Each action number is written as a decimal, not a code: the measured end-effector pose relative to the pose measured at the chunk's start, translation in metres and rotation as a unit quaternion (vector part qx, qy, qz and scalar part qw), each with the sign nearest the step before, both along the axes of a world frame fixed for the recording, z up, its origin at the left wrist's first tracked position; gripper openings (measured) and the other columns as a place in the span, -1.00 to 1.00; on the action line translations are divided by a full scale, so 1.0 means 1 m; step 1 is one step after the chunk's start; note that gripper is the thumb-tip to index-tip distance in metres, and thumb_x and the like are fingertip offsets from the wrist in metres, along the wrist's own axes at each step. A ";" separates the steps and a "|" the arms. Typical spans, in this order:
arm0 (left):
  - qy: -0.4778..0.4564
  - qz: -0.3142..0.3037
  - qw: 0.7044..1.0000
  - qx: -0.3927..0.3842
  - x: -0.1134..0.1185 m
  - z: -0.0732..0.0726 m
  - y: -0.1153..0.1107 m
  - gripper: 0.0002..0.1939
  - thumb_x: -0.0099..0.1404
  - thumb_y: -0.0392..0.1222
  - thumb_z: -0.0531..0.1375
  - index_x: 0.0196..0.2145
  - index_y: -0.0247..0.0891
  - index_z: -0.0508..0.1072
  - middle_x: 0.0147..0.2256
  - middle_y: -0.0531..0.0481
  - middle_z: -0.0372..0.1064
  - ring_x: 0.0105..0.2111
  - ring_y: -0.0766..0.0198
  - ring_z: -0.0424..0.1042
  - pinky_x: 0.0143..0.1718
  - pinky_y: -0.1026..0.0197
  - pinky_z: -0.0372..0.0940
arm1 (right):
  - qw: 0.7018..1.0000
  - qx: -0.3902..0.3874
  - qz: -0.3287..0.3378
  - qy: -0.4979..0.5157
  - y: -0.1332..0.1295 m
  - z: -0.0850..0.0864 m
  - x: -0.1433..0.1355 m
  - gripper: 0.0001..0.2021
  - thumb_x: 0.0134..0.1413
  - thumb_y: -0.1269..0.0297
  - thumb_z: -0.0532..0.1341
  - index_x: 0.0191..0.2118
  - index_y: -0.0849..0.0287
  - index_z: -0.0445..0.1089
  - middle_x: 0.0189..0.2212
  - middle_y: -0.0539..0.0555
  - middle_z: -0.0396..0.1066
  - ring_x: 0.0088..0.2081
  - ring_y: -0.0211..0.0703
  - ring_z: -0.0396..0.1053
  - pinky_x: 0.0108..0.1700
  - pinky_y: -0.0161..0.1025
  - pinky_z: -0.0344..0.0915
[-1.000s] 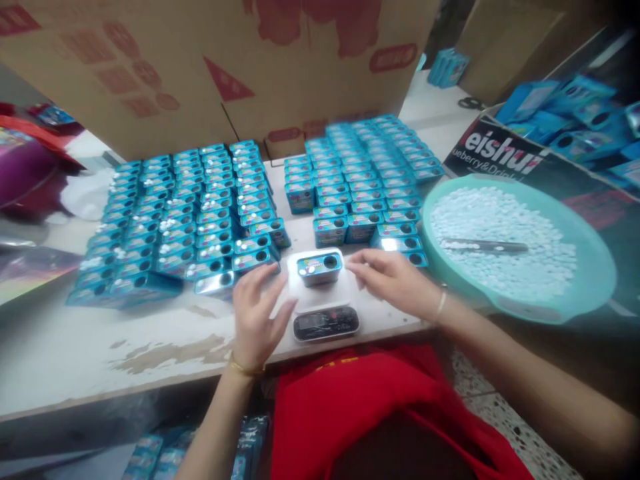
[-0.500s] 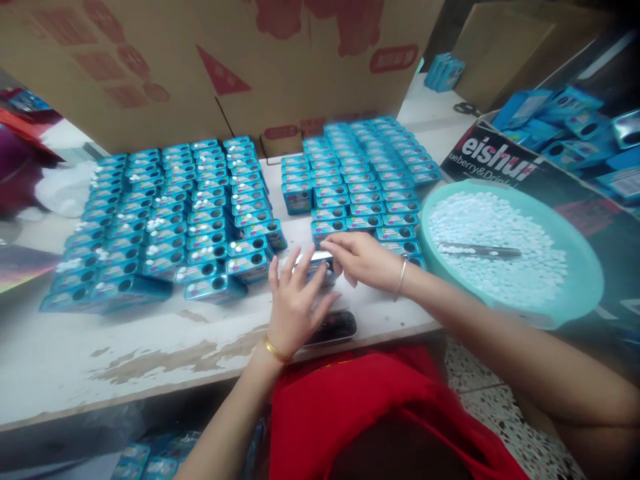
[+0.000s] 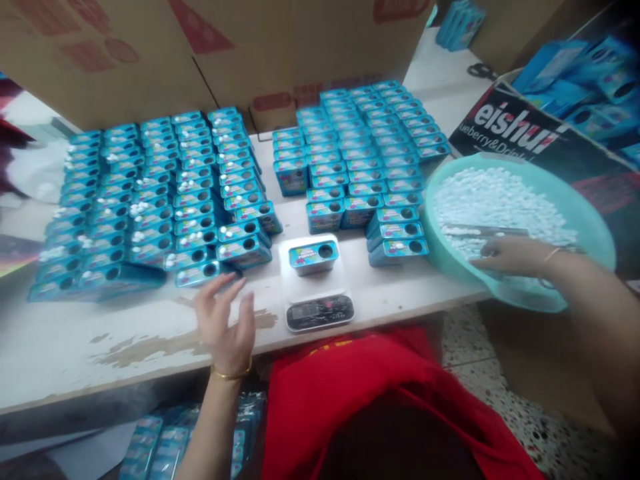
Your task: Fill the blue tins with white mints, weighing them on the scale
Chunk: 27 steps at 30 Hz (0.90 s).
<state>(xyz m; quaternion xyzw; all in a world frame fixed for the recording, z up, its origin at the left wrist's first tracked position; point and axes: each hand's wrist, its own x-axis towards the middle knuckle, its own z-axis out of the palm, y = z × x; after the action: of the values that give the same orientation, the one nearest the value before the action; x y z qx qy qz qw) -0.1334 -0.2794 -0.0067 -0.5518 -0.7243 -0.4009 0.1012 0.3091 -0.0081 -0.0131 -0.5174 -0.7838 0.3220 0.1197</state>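
A blue tin (image 3: 314, 259) sat on the white scale (image 3: 320, 313) near the middle of the tabletop's (image 3: 60, 340) front edge, the dark round hole in its top towards the right. The scale's black panel faced that front edge. The left hand (image 3: 227, 327) hovered by the same edge, left of the scale, its fingers apart and its fingertips close to the nearest tins of the left group (image 3: 193, 210). Many tins in that group had small white pieces on their tops. The right hand (image 3: 515, 257) reached into the green basin (image 3: 595, 220) at the tabletop's right end, low over the white tablets (image 3: 495, 197); its fingers were partly hidden and blurred, so I could not tell whether they were together on any tablets. A dark, narrow tool (image 3: 483, 231) lay on the tablets just beyond that hand. A second group of tins (image 3: 355, 160) stood behind and to the right of the scale, and a large cardboard box (image 3: 300, 47) rose along the tabletop's far edge
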 end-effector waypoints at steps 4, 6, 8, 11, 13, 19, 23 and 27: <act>-0.004 0.013 0.999 -0.046 -0.008 -0.024 -0.018 -0.79 0.27 -0.23 0.15 -0.13 -0.25 0.43 -0.10 -0.17 0.35 -0.05 0.13 0.33 0.03 -0.01 0.23 | 0.985 0.023 -0.002 -0.170 0.001 -0.039 0.006 -0.58 -0.05 0.17 0.30 -0.78 0.19 0.22 -0.80 -0.07 0.00 -0.68 -0.40 -0.06 -0.45 -0.30 0.02; -0.005 0.011 0.998 -0.063 -0.008 -0.035 -0.023 -0.80 0.28 -0.22 0.14 -0.15 -0.26 0.43 -0.12 -0.16 0.36 -0.08 0.15 0.34 0.01 0.01 0.24 | 0.986 0.044 0.001 -0.162 0.000 -0.041 0.008 -0.64 -0.07 0.19 0.30 -0.73 0.19 0.26 -0.78 -0.07 0.04 -0.67 -0.37 -0.02 -0.44 -0.29 0.05; -0.012 0.013 0.997 -0.079 -0.007 -0.044 -0.028 -0.81 0.29 -0.20 0.13 -0.16 -0.26 0.43 -0.13 -0.16 0.36 -0.09 0.16 0.34 -0.01 0.01 0.25 | 0.989 0.063 -0.003 -0.131 -0.001 -0.036 0.016 -0.72 -0.06 0.23 0.29 -0.67 0.18 0.31 -0.77 -0.07 0.04 -0.64 -0.30 0.07 -0.42 -0.27 0.06; -0.025 0.018 0.995 -0.093 -0.006 -0.058 -0.033 -0.82 0.29 -0.19 0.12 -0.18 -0.27 0.44 -0.15 -0.16 0.36 -0.11 0.17 0.35 -0.02 0.01 0.26 | 0.991 0.068 -0.075 -0.084 -0.009 -0.013 0.020 -0.83 -0.06 0.32 0.29 -0.58 0.16 0.36 -0.75 -0.07 0.08 -0.58 -0.20 0.19 -0.40 -0.25 0.08; -0.029 0.017 0.995 -0.096 -0.006 -0.067 -0.035 -0.82 0.29 -0.19 0.12 -0.19 -0.28 0.44 -0.17 -0.17 0.37 -0.13 0.17 0.35 -0.04 0.03 0.28 | 0.984 0.039 -0.163 -0.064 -0.020 0.014 0.005 -0.91 -0.04 0.35 0.28 -0.51 0.16 0.39 -0.72 -0.06 0.16 -0.57 -0.19 0.22 -0.42 -0.25 0.09; -0.034 0.015 0.994 -0.103 -0.010 -0.085 -0.037 -0.82 0.27 -0.18 0.13 -0.21 -0.27 0.45 -0.19 -0.16 0.38 -0.16 0.16 0.37 -0.06 0.03 0.29 | 0.983 -0.125 -0.068 0.117 -0.064 0.102 -0.118 -0.78 -0.01 0.17 0.27 -0.28 0.21 0.45 -0.54 0.00 0.36 -0.51 -0.28 0.25 -0.41 -0.26 0.20; -0.026 0.017 0.995 -0.092 -0.011 -0.084 -0.037 -0.83 0.26 -0.18 0.14 -0.22 -0.26 0.45 -0.20 -0.14 0.38 -0.16 0.16 0.36 -0.07 0.04 0.29 | 0.975 -0.139 0.125 0.121 -0.074 0.122 -0.195 -0.81 0.03 0.25 0.22 -0.28 0.24 0.48 -0.55 -0.04 0.35 -0.53 -0.35 0.26 -0.45 -0.34 0.18; -0.015 0.016 0.996 -0.089 -0.012 -0.084 -0.037 -0.84 0.26 -0.21 0.15 -0.22 -0.28 0.44 -0.21 -0.15 0.38 -0.17 0.17 0.36 -0.08 0.04 0.29 | 0.966 -0.101 0.233 0.053 -0.071 0.114 -0.240 -0.82 0.01 0.42 0.20 -0.26 0.25 0.51 -0.56 -0.05 0.38 -0.52 -0.37 0.30 -0.41 -0.39 0.19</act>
<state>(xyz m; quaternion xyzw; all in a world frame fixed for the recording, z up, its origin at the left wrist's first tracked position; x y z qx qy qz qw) -0.1451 -0.3163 -0.0910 -0.5409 -0.7670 -0.3418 0.0473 0.0688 -0.0792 0.1004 -0.3118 -0.8390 0.4450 0.0297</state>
